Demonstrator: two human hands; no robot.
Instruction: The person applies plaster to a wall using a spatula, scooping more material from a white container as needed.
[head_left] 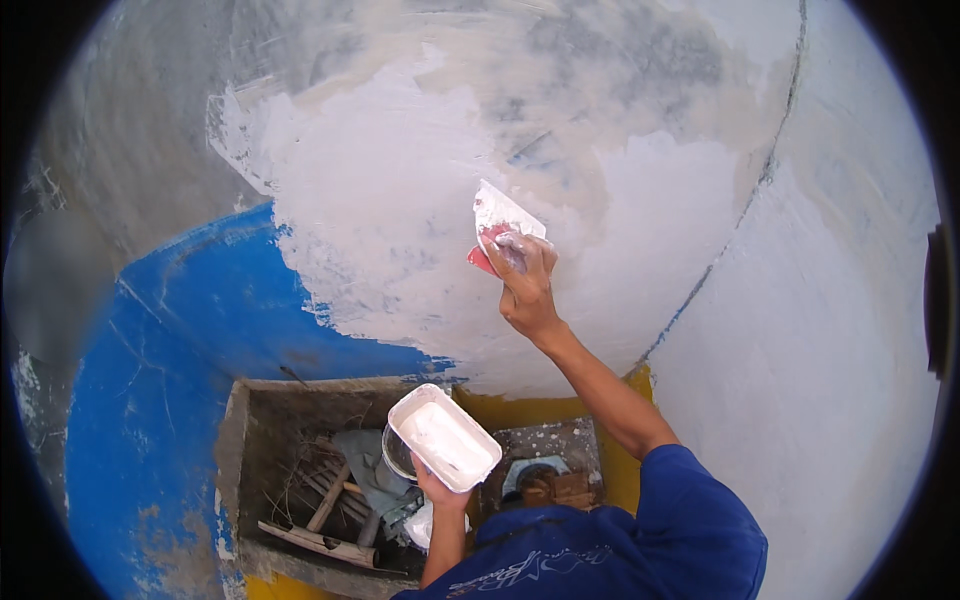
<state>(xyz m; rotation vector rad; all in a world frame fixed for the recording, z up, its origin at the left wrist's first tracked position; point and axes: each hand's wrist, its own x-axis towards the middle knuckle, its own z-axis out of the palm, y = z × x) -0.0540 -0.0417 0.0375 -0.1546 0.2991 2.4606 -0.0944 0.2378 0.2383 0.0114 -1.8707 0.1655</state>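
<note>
My right hand (525,275) grips a spreader (503,210) with white putty on its blade and some red at its lower end, held up against or just over the patchy white wall (640,200); whether it touches cannot be told. Low in the view, my left hand (438,485) holds a white rectangular tub (443,437) by its side, with white paste inside. Behind the tub is part of a round bucket (397,458).
A concrete trough (237,440) below holds wooden pieces (330,497), a grey-green cloth (365,460) and a white lump. A speckled grey block (555,440) stands beside it. The wall has blue paint (170,380) at left, yellow low down, and a cracked corner seam at right.
</note>
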